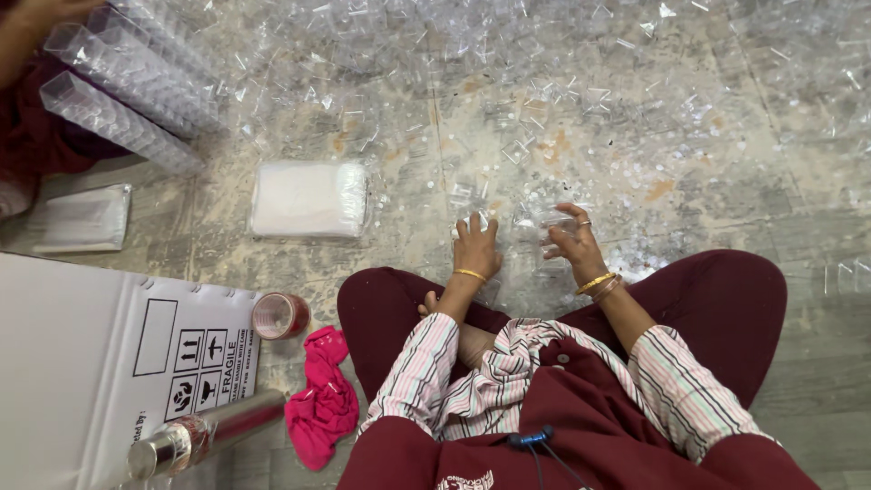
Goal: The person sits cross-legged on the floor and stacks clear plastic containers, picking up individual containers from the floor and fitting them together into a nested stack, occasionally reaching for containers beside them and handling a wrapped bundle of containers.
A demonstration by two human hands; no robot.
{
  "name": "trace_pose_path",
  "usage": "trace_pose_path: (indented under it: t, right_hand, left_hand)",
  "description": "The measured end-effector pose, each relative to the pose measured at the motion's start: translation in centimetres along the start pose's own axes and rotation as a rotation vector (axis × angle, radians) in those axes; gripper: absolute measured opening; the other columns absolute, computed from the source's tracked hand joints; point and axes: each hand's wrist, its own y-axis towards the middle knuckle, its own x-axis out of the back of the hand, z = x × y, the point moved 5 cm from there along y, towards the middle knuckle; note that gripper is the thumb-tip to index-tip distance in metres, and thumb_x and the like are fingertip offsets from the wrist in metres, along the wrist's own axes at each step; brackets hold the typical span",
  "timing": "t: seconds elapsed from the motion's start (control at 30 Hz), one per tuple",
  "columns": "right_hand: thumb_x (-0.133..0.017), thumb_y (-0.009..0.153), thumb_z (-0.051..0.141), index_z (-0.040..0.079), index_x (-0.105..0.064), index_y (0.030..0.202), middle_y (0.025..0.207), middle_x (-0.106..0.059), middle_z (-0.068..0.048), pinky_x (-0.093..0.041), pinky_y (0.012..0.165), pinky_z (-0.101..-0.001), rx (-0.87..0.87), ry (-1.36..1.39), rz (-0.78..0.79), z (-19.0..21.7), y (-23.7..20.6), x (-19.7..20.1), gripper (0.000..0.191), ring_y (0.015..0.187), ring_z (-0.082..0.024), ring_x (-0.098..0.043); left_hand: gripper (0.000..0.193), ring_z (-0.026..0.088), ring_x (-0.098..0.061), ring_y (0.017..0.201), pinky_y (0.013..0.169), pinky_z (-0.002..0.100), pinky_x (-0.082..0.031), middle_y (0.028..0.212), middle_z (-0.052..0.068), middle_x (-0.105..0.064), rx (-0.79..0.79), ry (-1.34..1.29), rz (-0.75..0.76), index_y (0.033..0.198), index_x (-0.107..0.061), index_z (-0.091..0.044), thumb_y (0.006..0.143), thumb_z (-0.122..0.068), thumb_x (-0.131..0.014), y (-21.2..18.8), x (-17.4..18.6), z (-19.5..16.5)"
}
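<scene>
A: Where can the hands pass?
B: Bare grey floor (181, 227) opens at nine o'clock.
A: What blocks?
B: Loose clear plastic cups (562, 73) crowd twelve o'clock; white plastic-wrapped packet (307, 199) sits at ten.

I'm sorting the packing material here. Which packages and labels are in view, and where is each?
White flat cardboard box: bottom left on the floor, black handling symbols on its flap.
White plastic-wrapped pack: on the floor ahead of the left hand, rectangular.
Flat clear-wrapped pack: far left, pale grey.
Tape roll: beside the box, reddish.
</scene>
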Motion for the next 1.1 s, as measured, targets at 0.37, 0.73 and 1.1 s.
trace_pose_path:
  t: [0.37, 0.73, 1.1]
  right_hand:
    - [-0.068, 0.095, 0.027, 0.017, -0.041, 0.145, 0.121, -0.063, -0.012, -0.058, 0.073, -0.0326, 0.012, -0.008, 0.011, 0.5, -0.2, 0.1, 0.058, 0.098, -0.019, -0.067]
    - [-0.069, 0.095, 0.029, 0.018, -0.039, 0.146, 0.123, -0.063, -0.015, -0.060, 0.073, -0.0349, 0.000, 0.026, -0.055, -0.8, 0.8, 0.4, 0.060, 0.095, -0.023, -0.068]
    - [-0.067, 0.096, 0.025, 0.018, -0.039, 0.145, 0.122, -0.065, -0.013, -0.060, 0.072, -0.0343, 0.017, 0.024, -0.091, -1.1, -0.1, 0.0, 0.057, 0.095, -0.021, -0.068]
  left_hand:
    - [0.065, 0.041, -0.050, 0.119, 0.097, 0.058, -0.045, 0.126, 0.020, -0.053, -0.076, -0.175, -0.040, 0.127, -0.060, -0.009, 0.078, -0.045, -0.081, -3.0, 4.1, -4.0]
    - [0.044, 0.032, -0.075, 0.106, 0.091, 0.042, -0.057, 0.111, 0.017, -0.076, -0.096, -0.658, 0.546, 0.122, -0.070, -0.006, 0.099, -0.043, -0.061, -15.5, 5.2, -4.5]
    - [0.062, 0.038, -0.057, 0.110, 0.088, 0.052, -0.047, 0.120, 0.019, -0.062, 0.348, -0.079, -0.132, 0.125, -0.062, -0.008, 0.074, -0.034, -0.085, -14.0, 18.7, 6.3]
